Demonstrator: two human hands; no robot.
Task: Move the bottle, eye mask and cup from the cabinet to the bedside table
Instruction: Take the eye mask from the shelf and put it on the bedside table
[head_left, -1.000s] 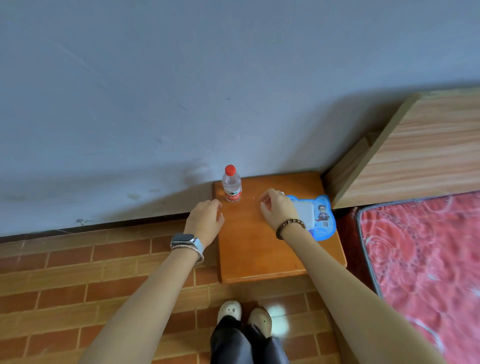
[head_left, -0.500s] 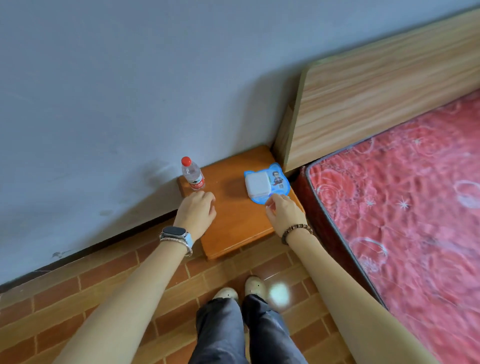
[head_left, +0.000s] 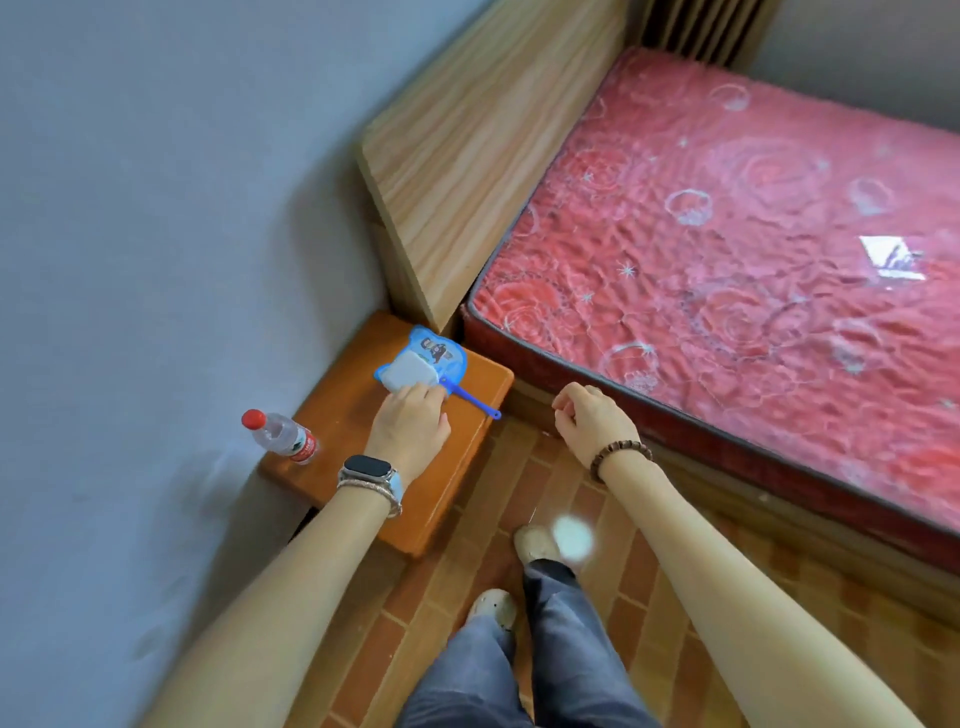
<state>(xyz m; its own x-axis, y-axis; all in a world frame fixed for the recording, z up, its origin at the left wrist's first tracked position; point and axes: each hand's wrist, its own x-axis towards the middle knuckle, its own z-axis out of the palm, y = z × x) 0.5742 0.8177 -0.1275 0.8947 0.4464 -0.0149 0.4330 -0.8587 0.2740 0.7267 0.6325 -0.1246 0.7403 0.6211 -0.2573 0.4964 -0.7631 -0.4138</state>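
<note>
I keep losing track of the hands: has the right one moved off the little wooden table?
Yes. The right hand was over the bedside table by the blue pouch; now it hangs past the table's edge, over the brick floor beside the mattress.

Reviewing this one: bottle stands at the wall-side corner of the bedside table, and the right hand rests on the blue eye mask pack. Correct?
Not quite. The head view shows the left hand on the blue eye mask pack; the right hand hangs loosely closed and empty beside the table. The bottle does stand at the wall-side corner of the bedside table.
</note>
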